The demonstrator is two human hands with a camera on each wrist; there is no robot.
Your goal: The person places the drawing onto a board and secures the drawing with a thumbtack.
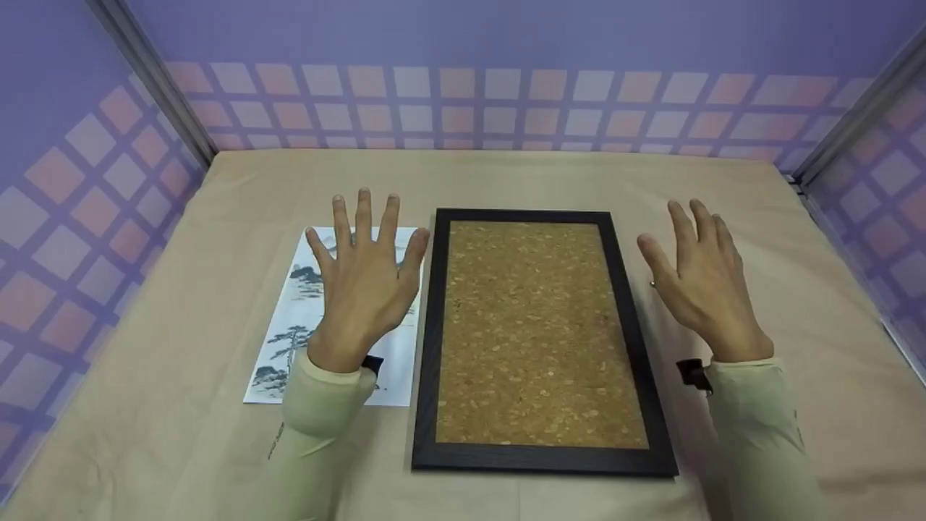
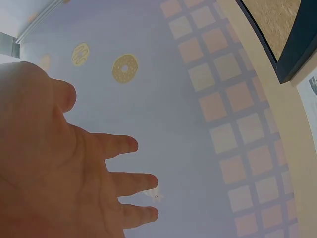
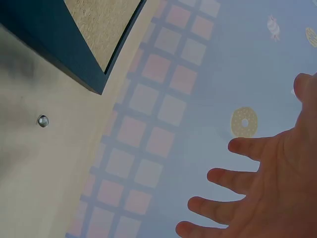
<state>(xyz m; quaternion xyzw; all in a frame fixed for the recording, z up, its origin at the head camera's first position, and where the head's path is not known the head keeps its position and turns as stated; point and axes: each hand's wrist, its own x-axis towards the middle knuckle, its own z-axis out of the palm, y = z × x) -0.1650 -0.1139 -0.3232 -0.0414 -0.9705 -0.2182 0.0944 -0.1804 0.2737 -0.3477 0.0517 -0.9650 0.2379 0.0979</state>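
My left hand [image 1: 365, 289] is raised with its fingers spread straight, above a white sheet [image 1: 394, 387] printed with ink-style pine trees and hills. It holds nothing and hides part of the sheet. My right hand [image 1: 705, 289] is also raised with fingers extended, to the right of a cork board [image 1: 535, 333] in a black frame [image 1: 542, 457]. Nothing is in its palm in the right wrist view. Between the hands, the framed board lies flat on the table. A small round silvery thing [image 3: 43, 121] lies near the frame's right side; its kind is unclear.
A beige cloth [image 1: 181, 347] covers the table. Purple panels [image 1: 470, 36] with pink and white squares rise at the back and both sides, joined by grey corner posts [image 1: 155, 79]. A short dark chain-like strand [image 1: 275, 441] shows beside the left sleeve.
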